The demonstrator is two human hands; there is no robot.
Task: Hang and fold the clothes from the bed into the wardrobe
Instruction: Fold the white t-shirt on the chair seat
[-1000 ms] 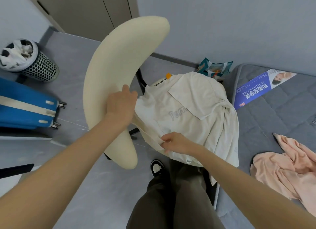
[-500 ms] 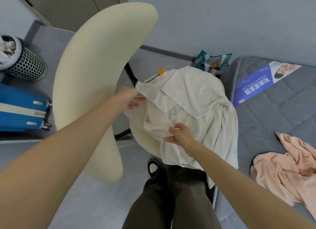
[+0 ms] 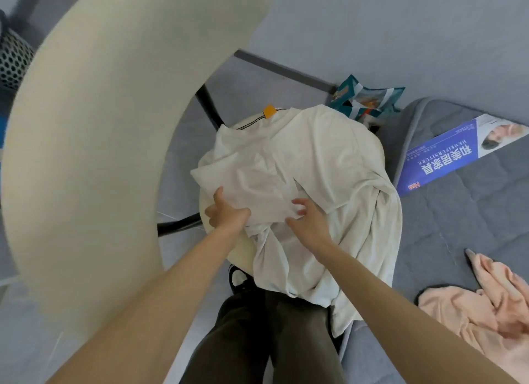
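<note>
the white t-shirt (image 3: 329, 166) lies spread over the round seat of the cream chair (image 3: 242, 247), just left of the grey mattress (image 3: 458, 226), with its near hem hanging off the seat over the person's dark trousers (image 3: 257, 332). judging by this, the seat serves as a folding surface, the cloth being too wide for it. the left hand (image 3: 227, 211) grips a doubled flap of the shirt at its near left edge, thumb on top and fingers curled under, likely to carry that side across. the right hand (image 3: 310, 221) lies on the cloth beside it, fingers spread and released, seemingly pinning the middle so the fold does not drag the whole shirt. the chair's curved backrest (image 3: 114, 126) fills the left of the view.

a peach garment (image 3: 475, 315) waits crumpled on the mattress at near right, not yet handled.

for writing: a blue printed sheet (image 3: 446, 160) on the far part of the mattress carries large white chinese characters, apparently 和美居家具, with a latin line that looks like "hemeifurniture". a small orange tag (image 3: 269, 110) sits at the seat's far edge; no text is legible on it. a teal snack bag (image 3: 369, 97) stands beyond; its print is too small to read.
</note>
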